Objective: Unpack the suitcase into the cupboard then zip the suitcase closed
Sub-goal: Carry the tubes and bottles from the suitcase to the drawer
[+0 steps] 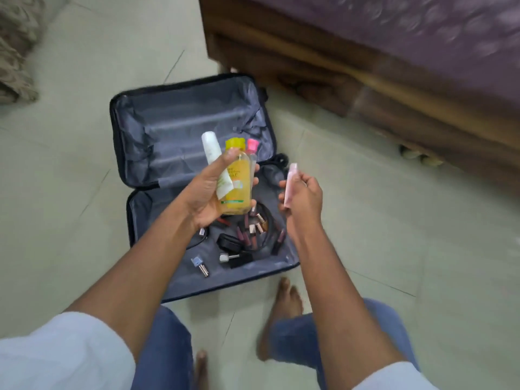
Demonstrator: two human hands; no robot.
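The left hand (208,192) grips three containers together: one white tube (213,153), one yellow bottle (235,190) and one pink-capped bottle (252,146). The right hand (305,195) pinches one pale pink tube (289,187). Below both hands one suitcase (168,130) lies open on the floor, with several small lipsticks (253,229), too blurred to count, beneath the hands.

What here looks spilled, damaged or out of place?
Nothing spilled or broken. The left hand grips three bottles at once, an awkward bundle; the right hand holds a pink tube. Small cosmetics lie scattered loose in the open suitcase.
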